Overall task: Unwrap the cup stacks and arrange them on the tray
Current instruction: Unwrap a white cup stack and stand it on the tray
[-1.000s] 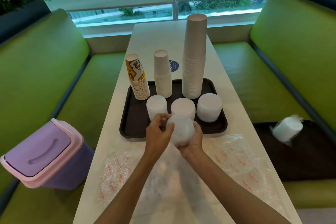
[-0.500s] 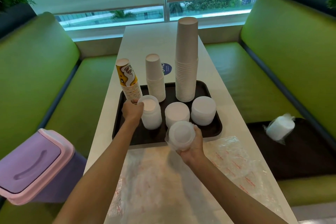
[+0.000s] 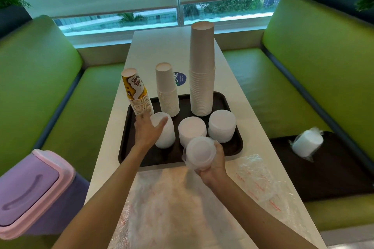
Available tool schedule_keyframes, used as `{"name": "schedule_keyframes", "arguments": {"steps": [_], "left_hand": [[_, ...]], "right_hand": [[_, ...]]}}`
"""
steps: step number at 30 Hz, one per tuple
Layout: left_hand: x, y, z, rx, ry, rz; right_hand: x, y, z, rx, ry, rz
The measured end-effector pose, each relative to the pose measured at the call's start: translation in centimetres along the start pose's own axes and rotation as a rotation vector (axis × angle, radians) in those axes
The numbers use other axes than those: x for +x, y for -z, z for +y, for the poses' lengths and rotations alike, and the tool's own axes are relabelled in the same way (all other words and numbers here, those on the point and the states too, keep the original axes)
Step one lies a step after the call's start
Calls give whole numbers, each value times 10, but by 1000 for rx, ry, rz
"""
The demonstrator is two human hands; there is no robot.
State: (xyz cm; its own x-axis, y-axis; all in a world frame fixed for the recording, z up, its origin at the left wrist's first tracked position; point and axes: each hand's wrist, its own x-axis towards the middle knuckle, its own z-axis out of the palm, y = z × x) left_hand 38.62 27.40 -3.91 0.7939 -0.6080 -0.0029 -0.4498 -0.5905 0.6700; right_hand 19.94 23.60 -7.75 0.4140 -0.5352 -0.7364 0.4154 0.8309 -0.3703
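A dark brown tray [image 3: 153,157] on the white table carries a printed paper cup stack [image 3: 137,93], a short white cup stack [image 3: 168,91] and a tall white cup stack [image 3: 202,70]. In front of these stand three white lid stacks: left [image 3: 165,137], middle [image 3: 192,129], right [image 3: 222,125]. My left hand [image 3: 146,130] touches the left lid stack from its left side, fingers straight and thumb across its top. My right hand [image 3: 214,166] grips a plastic-wrapped stack [image 3: 200,152] over the tray's near edge.
Empty plastic wrappers [image 3: 182,198] lie on the table in front of the tray, with another wrapper [image 3: 261,180] to the right. A wrapped stack [image 3: 306,143] lies on a dark tray on the right green bench. A purple bin [image 3: 30,192] stands at the left.
My left hand let go of the wrapped stack and reached forward to the left lid stack on the tray. My right hand kept holding the wrapped stack, now alone.
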Motion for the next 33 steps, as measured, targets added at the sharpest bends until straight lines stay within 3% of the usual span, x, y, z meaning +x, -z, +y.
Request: {"name": "schedule_keyframes", "arguments": {"steps": [9, 17, 20, 24, 27, 33], "left_hand": [[-10, -12, -2, 282, -188, -159], [-9, -11, -5, 445, -225, -182], [-20, -5, 8, 295, -251, -55], [-77, 3, 33, -180, -435, 195], [-121, -8, 33, -195, -513, 157], [-140, -27, 10, -185, -379, 162]], "right_hand": [[-2, -1, 0, -22, -28, 33], [-7, 3, -14, 121, -78, -103], [-9, -1, -9, 69, -73, -87], [-15, -4, -4, 28, -33, -33], [-19, -3, -1, 7, -48, -48], [-33, -14, 11, 49, -108, -105]]}}
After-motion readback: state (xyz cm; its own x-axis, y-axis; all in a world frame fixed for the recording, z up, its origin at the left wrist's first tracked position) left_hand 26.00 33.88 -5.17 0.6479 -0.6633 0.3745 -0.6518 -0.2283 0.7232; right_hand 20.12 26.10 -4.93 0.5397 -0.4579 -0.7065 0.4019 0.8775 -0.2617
